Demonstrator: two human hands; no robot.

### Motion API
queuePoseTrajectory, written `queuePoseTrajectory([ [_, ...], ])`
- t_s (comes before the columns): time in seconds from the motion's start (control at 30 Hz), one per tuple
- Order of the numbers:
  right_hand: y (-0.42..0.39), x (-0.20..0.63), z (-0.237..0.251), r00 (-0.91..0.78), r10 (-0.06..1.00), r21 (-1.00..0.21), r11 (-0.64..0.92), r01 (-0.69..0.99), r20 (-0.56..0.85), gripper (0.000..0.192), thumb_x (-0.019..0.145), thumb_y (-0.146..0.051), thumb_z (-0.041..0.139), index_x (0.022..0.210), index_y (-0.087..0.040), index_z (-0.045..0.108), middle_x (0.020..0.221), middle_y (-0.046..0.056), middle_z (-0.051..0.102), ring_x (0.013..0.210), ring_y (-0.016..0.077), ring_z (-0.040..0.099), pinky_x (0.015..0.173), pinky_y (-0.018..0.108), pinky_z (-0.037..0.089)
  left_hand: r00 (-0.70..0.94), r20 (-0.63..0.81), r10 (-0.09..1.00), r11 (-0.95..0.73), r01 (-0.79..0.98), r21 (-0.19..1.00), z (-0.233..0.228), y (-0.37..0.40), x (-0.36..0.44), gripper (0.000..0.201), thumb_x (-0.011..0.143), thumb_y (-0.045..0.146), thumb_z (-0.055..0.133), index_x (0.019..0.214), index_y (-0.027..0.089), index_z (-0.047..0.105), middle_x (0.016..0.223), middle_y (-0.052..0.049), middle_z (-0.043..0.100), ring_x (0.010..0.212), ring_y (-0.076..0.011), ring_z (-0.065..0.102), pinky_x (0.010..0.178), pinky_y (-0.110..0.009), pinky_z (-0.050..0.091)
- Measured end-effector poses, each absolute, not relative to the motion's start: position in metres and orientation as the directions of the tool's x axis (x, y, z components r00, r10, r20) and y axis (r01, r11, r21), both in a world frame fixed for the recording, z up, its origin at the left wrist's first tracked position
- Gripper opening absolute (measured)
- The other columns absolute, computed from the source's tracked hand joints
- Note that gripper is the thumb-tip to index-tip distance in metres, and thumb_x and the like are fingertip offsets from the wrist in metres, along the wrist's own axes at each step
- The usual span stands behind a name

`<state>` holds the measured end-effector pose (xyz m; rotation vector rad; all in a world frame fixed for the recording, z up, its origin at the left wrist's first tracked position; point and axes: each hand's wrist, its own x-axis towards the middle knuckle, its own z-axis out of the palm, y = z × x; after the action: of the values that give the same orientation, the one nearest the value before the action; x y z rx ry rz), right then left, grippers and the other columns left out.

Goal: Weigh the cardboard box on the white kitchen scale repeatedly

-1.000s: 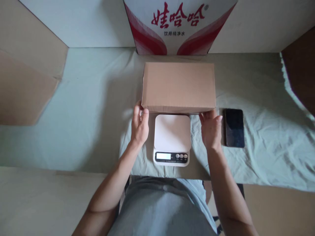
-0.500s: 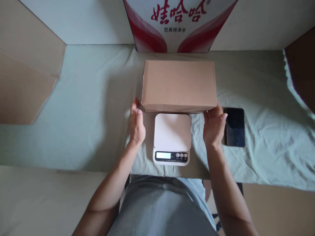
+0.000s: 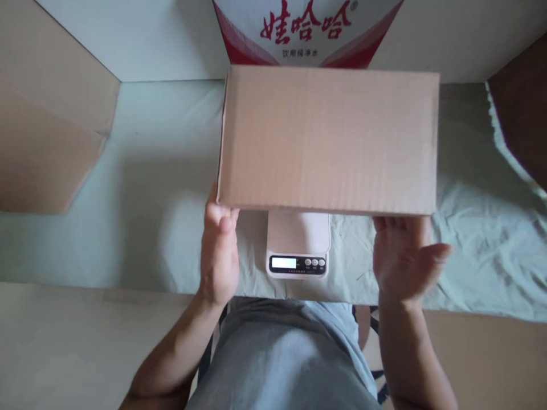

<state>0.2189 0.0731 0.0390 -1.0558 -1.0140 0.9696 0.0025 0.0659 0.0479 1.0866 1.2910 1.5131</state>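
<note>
A plain brown cardboard box [image 3: 329, 139] is held up off the table, above the far part of a white kitchen scale [image 3: 298, 233]. My left hand [image 3: 220, 245] supports the box at its near left corner, fingertips hidden under it. Beneath the near right corner lies my right hand [image 3: 399, 256], palm up, with its thumb out to the side and its fingertips hidden. The front of the scale shows a lit display [image 3: 284, 262] and several round buttons; the box covers the back of its plate.
Green cloth [image 3: 166, 142] covers the table. A white and red printed carton [image 3: 307, 34] stands behind the box. Brown cardboard panels stand at the left [image 3: 51, 131] and right [image 3: 523, 114].
Both hands have raised the box off the cloth towards me, and it now overlaps the scale's plate. My hands have spread apart. The black phone at the right is now hidden.
</note>
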Motion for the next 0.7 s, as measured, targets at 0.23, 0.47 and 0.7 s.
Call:
queuePoseTrajectory([
  [0.23,0.017,0.215,0.015,0.239,0.97,-0.984,0.09,-0.152,0.052,0.063,0.078,-0.071,0.041,0.126,-0.033,0.054,0.14,0.0,0.054,0.132,0.0266,0.047,0.116,0.047,0.03,-0.272,0.048,0.961,-0.067,-0.058,0.996,0.031,0.009,-0.002,0.015,0.089,0.042,0.046,0.09,0.03,0.055,0.114,0.0,0.063,0.125,-0.0206,0.05,0.112,-0.044,0.036],
  [0.47,0.009,0.224,0.002,0.226,0.972,-0.988,0.094,-0.123,0.065,0.063,0.079,-0.07,0.039,0.124,-0.029,0.055,0.14,0.005,0.053,0.133,0.0271,0.046,0.112,0.047,0.034,-0.212,-0.003,0.977,-0.023,-0.124,0.992,0.022,-0.001,0.0,0.017,0.091,0.041,0.045,0.098,0.03,0.055,0.132,0.0,0.056,0.131,-0.0206,0.047,0.112,-0.043,0.037],
  [0.7,0.013,0.229,-0.002,0.248,0.969,-0.979,0.055,-0.197,0.005,0.061,0.083,-0.066,0.031,0.126,-0.029,0.054,0.134,0.004,0.058,0.128,0.0272,0.051,0.111,0.052,0.035,-0.297,-0.048,0.954,0.016,-0.11,0.994,0.004,0.006,-0.011,0.038,0.091,0.046,0.039,0.124,0.033,0.053,0.145,0.001,0.047,0.139,-0.0209,0.038,0.119,-0.043,0.028],
])
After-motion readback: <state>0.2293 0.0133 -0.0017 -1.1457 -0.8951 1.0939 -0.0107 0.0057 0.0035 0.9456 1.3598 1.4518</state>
